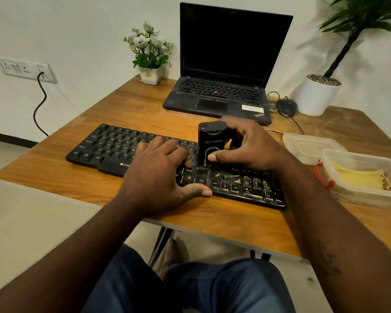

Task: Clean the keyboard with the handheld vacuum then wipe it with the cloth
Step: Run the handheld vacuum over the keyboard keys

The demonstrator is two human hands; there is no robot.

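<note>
A black keyboard (pixel 113 145) lies across the wooden table (pixel 127 105), with crumbs on its right-hand keys. My right hand (pixel 246 145) grips a small black handheld vacuum (pixel 210 141) that stands upright on the keys right of centre. My left hand (pixel 160 168) rests flat on the middle of the keyboard, fingers spread, thumb at the front edge. A yellow cloth (pixel 357 177) lies folded inside a clear plastic container (pixel 361 157) at the right.
An open black laptop (pixel 224 64) stands behind the keyboard, with a mouse (pixel 286 107) and cable to its right. A container lid (pixel 309 145), a white flower pot (pixel 150 73) and a large potted plant (pixel 316 96) sit on the table. A wall socket (pixel 25 70) is at the left.
</note>
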